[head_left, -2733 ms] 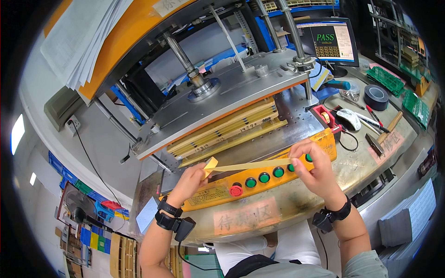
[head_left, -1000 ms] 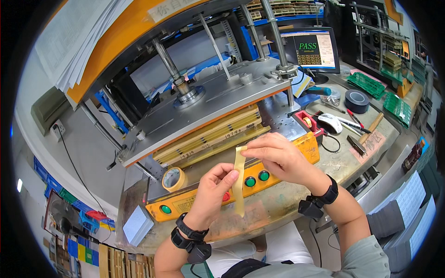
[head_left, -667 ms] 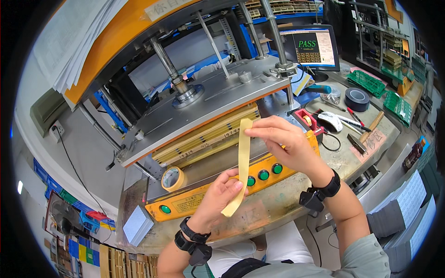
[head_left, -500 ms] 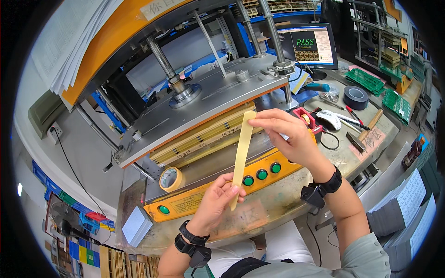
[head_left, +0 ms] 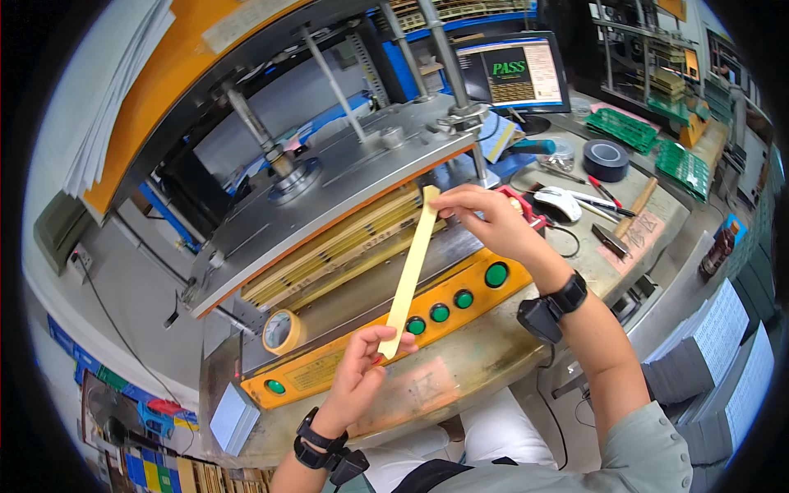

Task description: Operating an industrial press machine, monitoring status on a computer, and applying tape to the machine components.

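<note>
A strip of pale yellow tape (head_left: 410, 275) is stretched slantwise between my hands. My right hand (head_left: 493, 226) pinches its upper end near the front of the press. My left hand (head_left: 357, 370) is closed on the lower end, above the front edge of the bench. Behind the strip, a yellowish layered fixture (head_left: 329, 255) sits beneath the grey press plate (head_left: 345, 168). To the left of the strip, a roll of yellow tape (head_left: 283, 331) lies on the press base, behind the orange panel (head_left: 316, 372) with several green buttons.
Right of the press are a red tape dispenser (head_left: 530, 209), a white mouse (head_left: 559, 204), a black tape roll (head_left: 606, 158), a hammer (head_left: 611, 241) and green trays (head_left: 622, 127). A monitor (head_left: 518, 72) stands behind. A pale block of cards (head_left: 235, 421) is at the bench's left corner.
My view has shifted, so the press and bench appear further left. The left hand has moved left along with the strip's lower end, and the strip slants more. Both hands keep their hold.
</note>
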A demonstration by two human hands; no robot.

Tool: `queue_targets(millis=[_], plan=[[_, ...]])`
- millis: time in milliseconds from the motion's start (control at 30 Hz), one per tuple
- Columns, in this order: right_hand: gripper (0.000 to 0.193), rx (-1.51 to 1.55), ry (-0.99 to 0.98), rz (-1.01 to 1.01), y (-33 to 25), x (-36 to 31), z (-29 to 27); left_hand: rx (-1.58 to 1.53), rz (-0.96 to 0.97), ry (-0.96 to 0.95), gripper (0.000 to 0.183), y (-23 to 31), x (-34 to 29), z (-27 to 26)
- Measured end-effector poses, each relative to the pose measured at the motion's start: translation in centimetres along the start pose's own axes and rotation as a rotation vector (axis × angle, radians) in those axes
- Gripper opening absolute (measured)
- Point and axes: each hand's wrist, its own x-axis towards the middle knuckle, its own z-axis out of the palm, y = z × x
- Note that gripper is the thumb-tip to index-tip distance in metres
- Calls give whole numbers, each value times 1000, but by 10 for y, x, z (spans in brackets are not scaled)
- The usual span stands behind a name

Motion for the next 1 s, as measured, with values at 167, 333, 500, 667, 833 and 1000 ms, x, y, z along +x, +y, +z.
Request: queue_targets(millis=[167,333,500,667,833,1000], plan=[[31,120,-27,156,33,5,-1,558,51,3,29,8,24,12],[32,58,-159,340,71,20,-15,913,118,47,12,-1,65,21],[35,-142,-210,419,97,50,-24,1251,276,78,7,-4,106,35],[31,-220,-300,400,131,74,-17,1150,173,125,8,-16,136,40],[34,-265,-446,461,128,100,-14,913,69,177,8,-45,159,28],[38,-198,-468,422,131,111,-12,794,6,188,8,-57,178,28]])
